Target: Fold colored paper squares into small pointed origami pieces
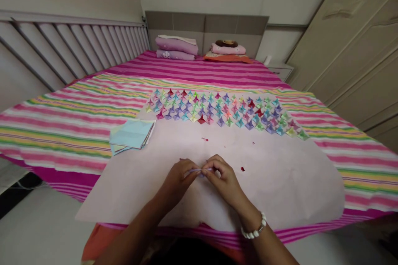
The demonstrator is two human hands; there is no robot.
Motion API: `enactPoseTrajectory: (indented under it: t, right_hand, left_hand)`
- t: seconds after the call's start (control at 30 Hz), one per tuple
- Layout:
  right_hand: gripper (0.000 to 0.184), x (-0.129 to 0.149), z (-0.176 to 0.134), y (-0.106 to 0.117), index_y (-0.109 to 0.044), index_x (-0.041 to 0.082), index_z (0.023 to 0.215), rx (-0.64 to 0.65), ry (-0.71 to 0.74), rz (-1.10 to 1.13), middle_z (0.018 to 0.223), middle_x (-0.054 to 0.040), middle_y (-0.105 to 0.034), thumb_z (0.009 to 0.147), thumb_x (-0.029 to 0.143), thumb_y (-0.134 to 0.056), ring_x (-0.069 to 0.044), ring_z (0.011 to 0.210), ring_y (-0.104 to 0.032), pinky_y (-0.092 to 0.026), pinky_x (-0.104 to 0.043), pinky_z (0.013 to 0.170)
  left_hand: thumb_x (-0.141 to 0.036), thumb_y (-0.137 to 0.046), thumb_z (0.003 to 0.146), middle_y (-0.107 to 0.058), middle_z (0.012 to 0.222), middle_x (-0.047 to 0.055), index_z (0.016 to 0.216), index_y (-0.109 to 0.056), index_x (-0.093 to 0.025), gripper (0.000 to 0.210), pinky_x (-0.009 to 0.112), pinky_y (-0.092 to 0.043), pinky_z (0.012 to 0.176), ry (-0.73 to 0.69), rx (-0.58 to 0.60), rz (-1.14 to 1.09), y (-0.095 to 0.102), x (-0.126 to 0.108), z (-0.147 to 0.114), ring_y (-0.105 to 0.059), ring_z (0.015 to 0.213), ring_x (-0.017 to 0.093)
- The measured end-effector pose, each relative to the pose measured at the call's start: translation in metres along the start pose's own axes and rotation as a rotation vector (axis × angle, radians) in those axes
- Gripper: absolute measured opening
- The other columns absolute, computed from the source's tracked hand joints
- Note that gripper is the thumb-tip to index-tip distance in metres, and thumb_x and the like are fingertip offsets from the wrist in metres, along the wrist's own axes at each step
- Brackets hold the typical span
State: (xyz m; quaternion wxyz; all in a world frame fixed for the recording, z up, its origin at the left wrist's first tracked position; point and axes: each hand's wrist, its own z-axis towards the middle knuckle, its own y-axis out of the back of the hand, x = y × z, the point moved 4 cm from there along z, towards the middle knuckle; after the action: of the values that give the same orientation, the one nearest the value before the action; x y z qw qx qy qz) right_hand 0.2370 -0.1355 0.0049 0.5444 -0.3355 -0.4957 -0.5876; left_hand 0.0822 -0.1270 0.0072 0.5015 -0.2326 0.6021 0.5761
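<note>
A small piece of folded lavender paper (201, 174) is pinched between my two hands, low over the front middle of a large pale sheet (133, 198). My left hand (183, 174) has thumb and fingers closed on the paper's left side. From the right, my right hand (221, 175) grips it the same way, and the fingertips of both hands nearly meet. Most of the paper is hidden by the fingers. Beyond the hands, several rows of small folded paper pieces (201, 119) in many colours stand on the sheet's far part.
A stack of square coloured paper (132, 133), light blue on top, lies at the sheet's left edge. Small dark red scraps (243, 169) are scattered on the sheet. Under it is a striped bed (62, 132), with folded bedding (176, 45) by the headboard and a railing (77, 49) on the left.
</note>
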Motion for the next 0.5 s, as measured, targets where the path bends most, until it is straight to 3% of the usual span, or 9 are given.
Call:
enactPoseTrajectory:
  t: [0.2, 0.3, 0.4, 0.5]
  right_hand:
    - [0.020, -0.008, 0.001, -0.002, -0.063, 0.018, 0.062, -0.007, -0.141, 0.180, 0.066, 0.0011, -0.054, 0.073, 0.032, -0.071, -0.014, 0.064, -0.048, -0.037, -0.027, 0.062]
    - [0.024, -0.013, -0.001, -0.005, -0.059, 0.018, 0.058, -0.044, -0.211, 0.264, 0.059, 0.0033, -0.052, 0.069, 0.033, -0.075, -0.012, 0.058, -0.044, -0.034, -0.026, 0.057]
    - [0.025, -0.017, -0.002, -0.006, -0.060, 0.018, 0.058, -0.093, -0.275, 0.311, 0.055, 0.0044, -0.051, 0.067, 0.034, -0.076, -0.010, 0.054, -0.041, -0.032, -0.025, 0.053]
    - [0.026, -0.019, -0.003, -0.005, -0.061, 0.018, 0.056, -0.135, -0.304, 0.338, 0.051, 0.0047, -0.051, 0.065, 0.037, -0.076, -0.010, 0.051, -0.040, -0.032, -0.024, 0.052]
  left_hand:
    - [-0.034, -0.074, 0.067, -0.062, 0.062, 0.000, 0.057, -0.064, -0.018, 0.022, 0.027, -0.041, 0.065, 0.238, -0.138, -0.366, 0.004, 0.013, -0.001, -0.055, 0.070, 0.016]
    - [-0.038, -0.075, 0.067, -0.058, 0.060, -0.002, 0.053, -0.060, -0.017, 0.029, 0.023, -0.039, 0.060, 0.328, -0.196, -0.542, -0.001, 0.017, -0.003, -0.052, 0.065, 0.012]
    - [-0.039, -0.074, 0.070, -0.062, 0.069, -0.002, 0.065, -0.067, -0.017, 0.024, 0.023, -0.043, 0.069, 0.373, -0.184, -0.733, -0.008, 0.018, -0.006, -0.054, 0.070, 0.011]
    - [-0.035, -0.076, 0.068, -0.068, 0.086, 0.001, 0.090, -0.072, -0.020, 0.026, 0.027, -0.047, 0.078, 0.418, -0.058, -0.828, -0.018, 0.017, -0.010, -0.060, 0.083, 0.014]
